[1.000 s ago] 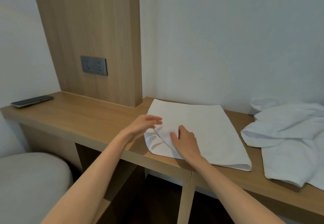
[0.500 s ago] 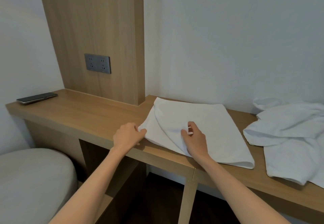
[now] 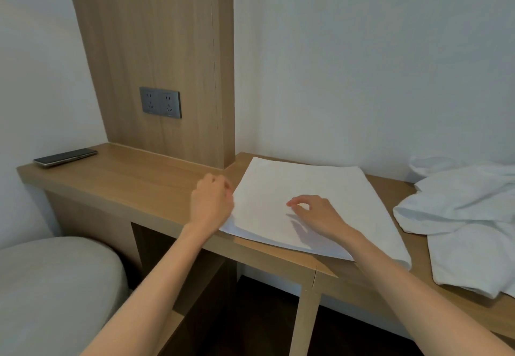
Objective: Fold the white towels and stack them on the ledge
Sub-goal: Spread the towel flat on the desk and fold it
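Observation:
A folded white towel (image 3: 312, 188) lies flat on the wooden ledge (image 3: 145, 183), just right of the wooden wall panel. My left hand (image 3: 213, 202) is at the towel's left edge with its fingers curled against that edge. My right hand (image 3: 317, 213) hovers just above the towel's near half, with thumb and forefinger loosely curved and nothing in them; its shadow falls on the cloth. A heap of unfolded white towels (image 3: 462, 216) lies on the ledge at the right.
A dark phone (image 3: 65, 157) rests at the ledge's far left end. A grey socket plate (image 3: 160, 102) is set in the wooden panel (image 3: 156, 63). A grey cushioned seat (image 3: 53, 294) stands below left, and open shelving sits under the ledge.
The lifted left corner of the towel has been laid down and the towel now lies flat. My left hand moved back along the left edge. My right hand lifted off the cloth.

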